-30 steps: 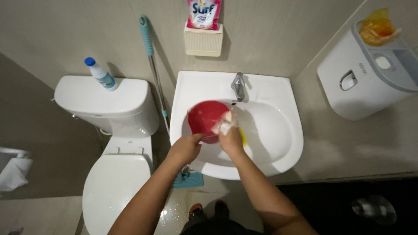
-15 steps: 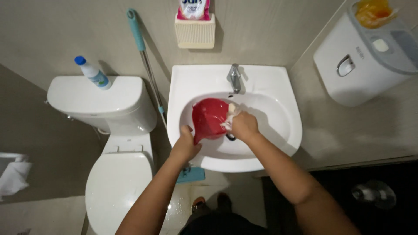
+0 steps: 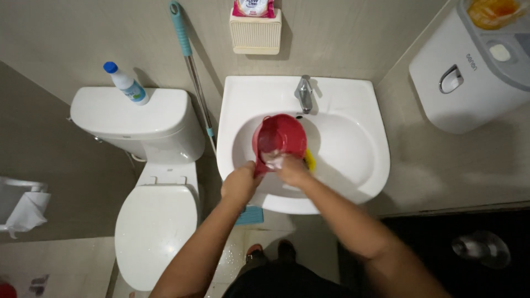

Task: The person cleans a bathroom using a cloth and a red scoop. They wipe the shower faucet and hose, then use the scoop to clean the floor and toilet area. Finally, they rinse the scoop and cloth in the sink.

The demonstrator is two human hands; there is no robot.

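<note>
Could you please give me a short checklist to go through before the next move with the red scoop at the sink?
1. Left hand grips the red scoop at its near edge: ok.
2. Right hand is at the scoop's inside with suds: ok.
3. Scoop sits over the basin of the white sink, so drips fall inside: ok.
4. Faucet running or off: cannot tell.
5. Yellow thing beside the right hand, whether held or lying in the basin: cannot tell.
6. Floor by the feet shows wet spots, footing: not ok.
</note>
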